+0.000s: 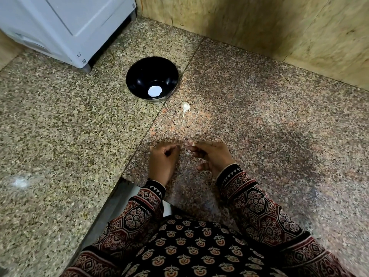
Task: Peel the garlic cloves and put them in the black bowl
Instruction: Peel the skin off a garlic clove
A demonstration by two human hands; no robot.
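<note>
The black bowl (165, 72) is sitting at the back of the worktop (60, 126), waiting for peeled garlic. The left hand (162, 158) is curling its fingers, but I cannot tell if its grip is holding anything. A spare clove (185, 106) is lying near the bowl, waiting its turn. The right hand (209, 156) is pinching a small garlic clove (193, 144), likely to pull its skin off

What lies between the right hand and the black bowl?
Head view: one white garlic piece with a tail lies on the granite counter, nearer the black bowl than the right hand.
</note>
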